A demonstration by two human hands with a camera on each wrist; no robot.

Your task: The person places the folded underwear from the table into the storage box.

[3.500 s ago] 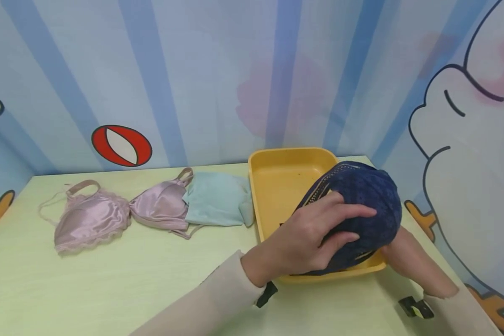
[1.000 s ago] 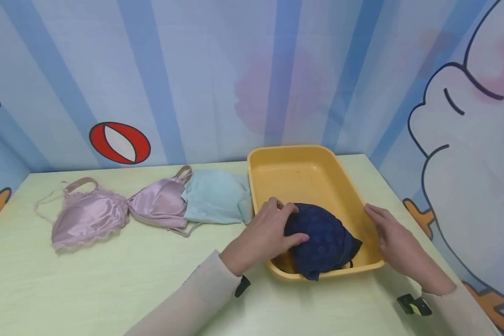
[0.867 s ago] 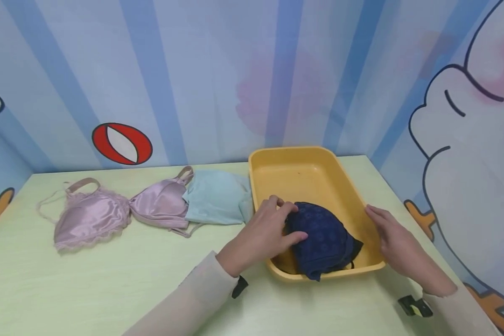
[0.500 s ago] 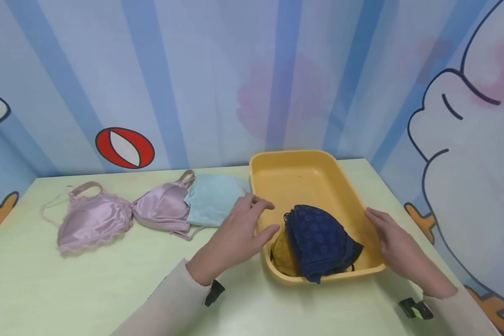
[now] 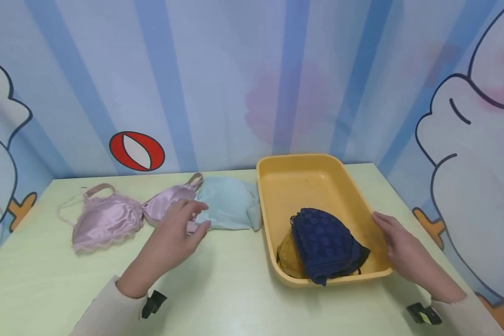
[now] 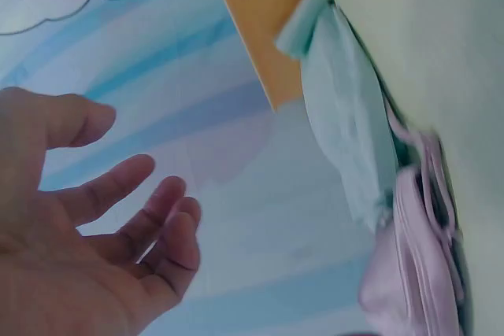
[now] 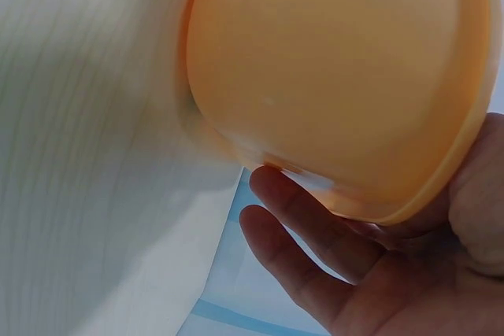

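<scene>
In the head view, my left hand is held over the table with thumb and fingers spread in a loose curve and nothing between them. It overlaps a lilac satin bra with lace trim. Beside that bra lies a mint green folded garment, also seen in the left wrist view. My right hand rests against the right side of a yellow tray, its fingers straight along the outer wall. A navy lace bra, folded cup over cup, lies in the tray's near end, partly covering a mustard garment.
The tray stands on the right of a pale green table. Behind it rises a blue striped wall with cartoon prints. Another printed panel closes off the right side. The tray's far half shows bare bottom.
The navy bra went from between both hands into the tray. My left hand let go of it and moved left over the lilac bra; my right hand stayed at the tray's side.
</scene>
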